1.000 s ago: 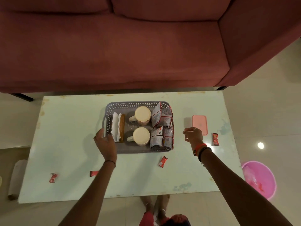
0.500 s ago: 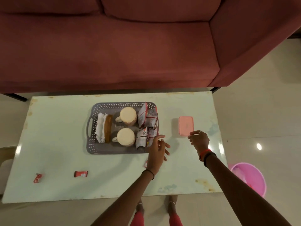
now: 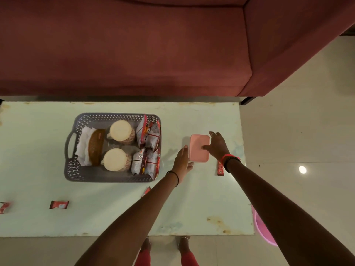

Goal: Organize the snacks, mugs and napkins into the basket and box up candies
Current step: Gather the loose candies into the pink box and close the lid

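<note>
Pink box sits right of centre on the table, lid on. Right hand rests on its right side w/ fingers spread over the lid; left hand touches its left edge, fingers loosely open. Grey basket, centre-left, holds two mugs, napkins, snack packs. Candies lie loose: one lower left, one beside the right wrist.
</note>
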The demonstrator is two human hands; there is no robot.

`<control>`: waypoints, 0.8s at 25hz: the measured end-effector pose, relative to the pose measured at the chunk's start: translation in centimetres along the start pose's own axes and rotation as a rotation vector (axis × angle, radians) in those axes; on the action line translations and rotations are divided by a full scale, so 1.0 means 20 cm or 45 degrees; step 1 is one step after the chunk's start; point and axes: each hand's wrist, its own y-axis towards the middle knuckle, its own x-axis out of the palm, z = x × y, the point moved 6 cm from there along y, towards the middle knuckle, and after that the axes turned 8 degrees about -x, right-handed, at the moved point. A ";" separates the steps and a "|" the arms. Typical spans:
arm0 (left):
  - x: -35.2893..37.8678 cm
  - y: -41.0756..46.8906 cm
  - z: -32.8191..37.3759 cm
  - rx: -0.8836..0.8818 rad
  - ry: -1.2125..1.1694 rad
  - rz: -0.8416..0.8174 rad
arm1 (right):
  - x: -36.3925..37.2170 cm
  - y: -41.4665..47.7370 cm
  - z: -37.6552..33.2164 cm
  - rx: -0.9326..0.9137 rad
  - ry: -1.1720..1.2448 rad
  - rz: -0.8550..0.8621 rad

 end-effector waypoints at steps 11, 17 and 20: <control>0.01 0.08 -0.05 -0.060 -0.103 0.016 | 0.02 0.07 -0.03 -0.190 -0.250 -0.134; 0.02 0.10 -0.05 -0.058 -0.188 0.083 | 0.01 0.11 -0.06 -0.180 -0.354 -0.152; 0.02 0.10 -0.05 -0.048 -0.196 0.123 | 0.02 0.12 -0.07 -0.148 -0.358 -0.150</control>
